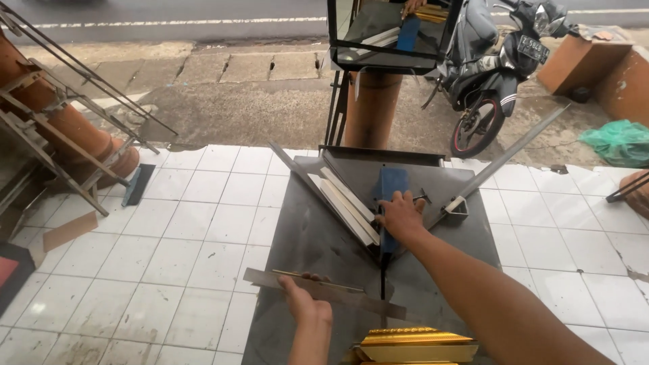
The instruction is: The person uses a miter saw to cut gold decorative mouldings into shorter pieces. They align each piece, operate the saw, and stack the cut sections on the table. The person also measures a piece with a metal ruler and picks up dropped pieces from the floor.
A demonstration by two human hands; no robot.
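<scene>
Tiled floor (203,223); motorbike (487,74) behind metal table (304,236); ladder (61,128) left.

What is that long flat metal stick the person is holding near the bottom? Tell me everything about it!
The metal ruler is a long, thin, flat strip, grey and dull like steel, with worn, smudged faces. It lies almost level across the dark metal table, tilted slightly down to the right. The left hand grips it from below, left of its middle. Its right end passes a thin dark slot in the table.

left hand (304,304): bare, no glove | right hand (400,216): bare | forearms: bare, sleeveless
</scene>
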